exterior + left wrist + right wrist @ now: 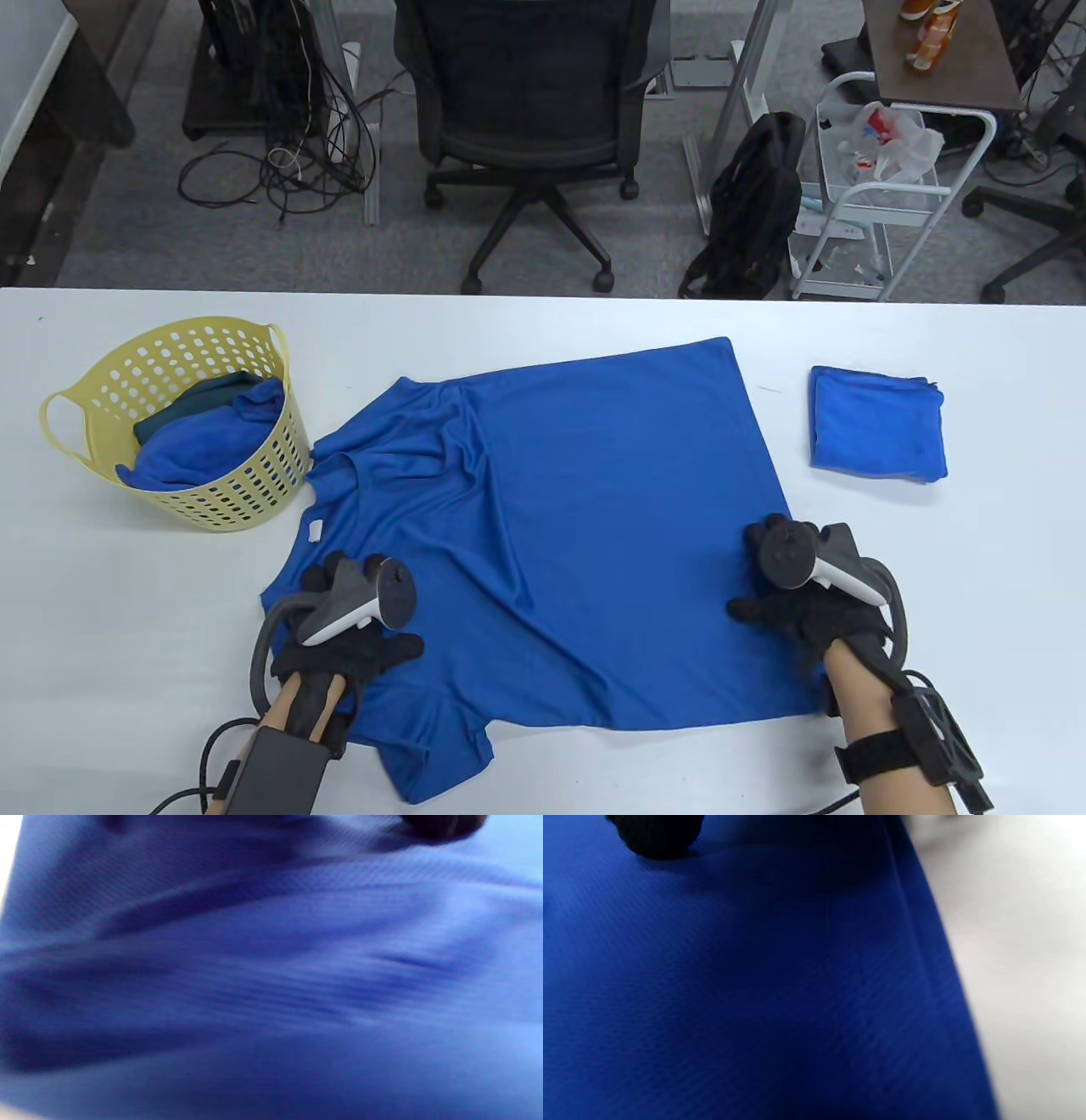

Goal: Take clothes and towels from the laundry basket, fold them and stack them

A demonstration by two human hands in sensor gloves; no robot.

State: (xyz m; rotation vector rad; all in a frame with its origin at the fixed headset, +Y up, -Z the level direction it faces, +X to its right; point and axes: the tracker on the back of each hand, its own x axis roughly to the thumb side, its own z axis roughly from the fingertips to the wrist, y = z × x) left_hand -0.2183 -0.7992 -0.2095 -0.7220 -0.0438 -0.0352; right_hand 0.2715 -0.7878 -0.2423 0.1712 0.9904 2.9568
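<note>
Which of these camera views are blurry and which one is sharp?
Table view: sharp, evenly lit, blue T-shirt and yellow perforated basket crisp. Left wrist view: motion-smeared blue fabric, dark fingertip at top. Right wrist view: soft focus, shirt hem against white table.

The table view is bright, evenly lit and sharp (soft shadows only), while both wrist views are heavily blurred.

We are resting both hands palm-down, left hand (352,624) and right hand (806,594) well apart, fingers lying flat, forearms angling inward.
</note>
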